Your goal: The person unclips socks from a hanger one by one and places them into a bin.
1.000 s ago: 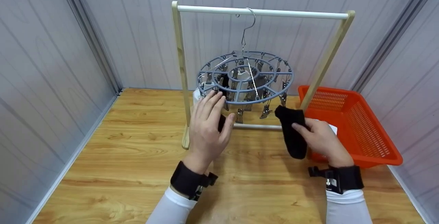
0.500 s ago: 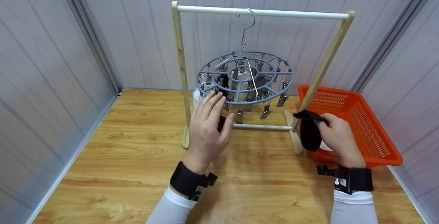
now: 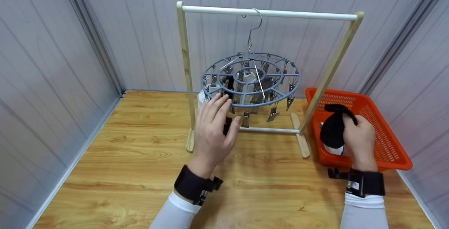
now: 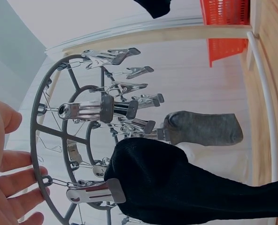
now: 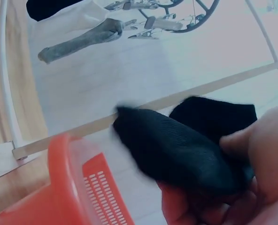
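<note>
My right hand point(image 3: 360, 139) pinches a black sock point(image 3: 333, 130) above the front of the orange basket point(image 3: 393, 130). In the right wrist view that sock point(image 5: 176, 150) hangs folded between thumb and fingers, slightly blurred. My left hand point(image 3: 212, 136) is at the near left rim of a grey round clip hanger point(image 3: 245, 105); its extended fingers point(image 4: 19, 182) touch the rim in the left wrist view. Another black sock point(image 4: 153, 183) is clipped to the hanger close to that hand. A grey sock point(image 4: 204, 129) hangs farther in, with several bare metal clips point(image 4: 101, 110) around.
The hanger hooks onto the white rail point(image 3: 298, 13) of a wooden stand, whose right foot point(image 3: 301, 141) is beside the basket. White cloth point(image 3: 335, 149) lies in the basket. White socks point(image 3: 202, 99) hang on the hanger's far side. Panelled walls point(image 3: 52, 81) enclose the wooden floor.
My right hand has carried the black sock rightwards, from beside the hanger to over the basket; the sock now folds over in the grip. The left hand has stayed at the rim.
</note>
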Demonstrator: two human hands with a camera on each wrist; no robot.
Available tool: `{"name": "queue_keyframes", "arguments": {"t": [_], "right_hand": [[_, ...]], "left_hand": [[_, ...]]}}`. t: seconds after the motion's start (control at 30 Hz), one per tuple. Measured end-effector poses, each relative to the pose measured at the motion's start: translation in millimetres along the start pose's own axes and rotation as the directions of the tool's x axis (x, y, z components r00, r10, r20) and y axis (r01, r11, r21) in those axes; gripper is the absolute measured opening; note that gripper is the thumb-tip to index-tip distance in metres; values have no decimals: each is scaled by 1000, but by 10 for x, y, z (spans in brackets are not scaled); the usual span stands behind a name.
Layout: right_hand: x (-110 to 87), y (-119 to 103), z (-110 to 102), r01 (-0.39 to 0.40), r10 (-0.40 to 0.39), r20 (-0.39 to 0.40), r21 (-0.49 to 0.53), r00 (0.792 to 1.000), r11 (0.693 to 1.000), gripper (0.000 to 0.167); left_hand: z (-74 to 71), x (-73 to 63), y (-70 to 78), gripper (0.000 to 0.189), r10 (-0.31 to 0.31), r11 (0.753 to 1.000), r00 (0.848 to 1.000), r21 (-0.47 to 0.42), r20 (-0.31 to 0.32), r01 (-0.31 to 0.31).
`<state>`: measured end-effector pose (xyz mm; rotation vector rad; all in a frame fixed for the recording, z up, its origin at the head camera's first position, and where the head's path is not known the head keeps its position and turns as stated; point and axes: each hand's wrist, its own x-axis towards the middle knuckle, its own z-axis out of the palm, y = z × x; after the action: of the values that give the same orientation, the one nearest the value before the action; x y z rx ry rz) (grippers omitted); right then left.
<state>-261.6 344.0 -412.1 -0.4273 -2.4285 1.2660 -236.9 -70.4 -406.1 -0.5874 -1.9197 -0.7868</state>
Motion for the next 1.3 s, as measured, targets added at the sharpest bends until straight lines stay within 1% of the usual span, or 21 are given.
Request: {"name": "queue_keyframes", "arguments": {"t": [0.17, 0.37, 0.47, 0.63, 0.8, 0.87, 0.97, 1.1, 1.2, 1.3], "right_hand": [[55, 64, 22, -28, 28, -8, -46, 1000, 999, 54], [96, 126, 1, -89, 89, -4, -40, 996, 995, 57], [105, 150, -9, -118, 120, 14, -66, 993, 991, 60], [118, 188, -5, -143, 150, 67, -103, 986, 984, 59], [137, 216, -1, -138, 155, 114, -144, 981, 980, 64], [147, 227, 1, -123, 145, 134, -161, 980, 979, 67], [160, 240, 20, -107, 132, 168, -151, 977, 983, 68], [178, 265, 53, -79, 102, 183, -130, 978, 988, 64], [194, 284, 53, -79, 104, 218, -118, 970, 990, 72], [206, 292, 35, -85, 126, 259, -165, 958, 983, 82]], "left_hand": [[1, -2, 3, 44, 7, 1000, 1000, 6, -5, -7], [1, -3, 7, 45, 8, 1000, 1000, -6, 2, -8], [2, -5, 10, 45, 7, 1000, 1000, -10, 3, -7], [3, -8, 10, 45, 4, 1000, 1000, -9, 7, -4], [1, -13, 15, 44, 2, 1000, 1000, -1, 9, -2], [4, -14, 17, 43, 2, 1000, 1000, 3, 9, -2], [6, -15, 17, 43, 1, 1000, 1000, 5, 6, -1], [10, -19, 20, 44, 1, 1000, 1000, 3, 3, -1], [12, -19, 22, 44, 2, 1000, 1000, 1, 4, -2], [19, -17, 19, 44, 4, 1000, 1000, 0, 2, -4]]}}
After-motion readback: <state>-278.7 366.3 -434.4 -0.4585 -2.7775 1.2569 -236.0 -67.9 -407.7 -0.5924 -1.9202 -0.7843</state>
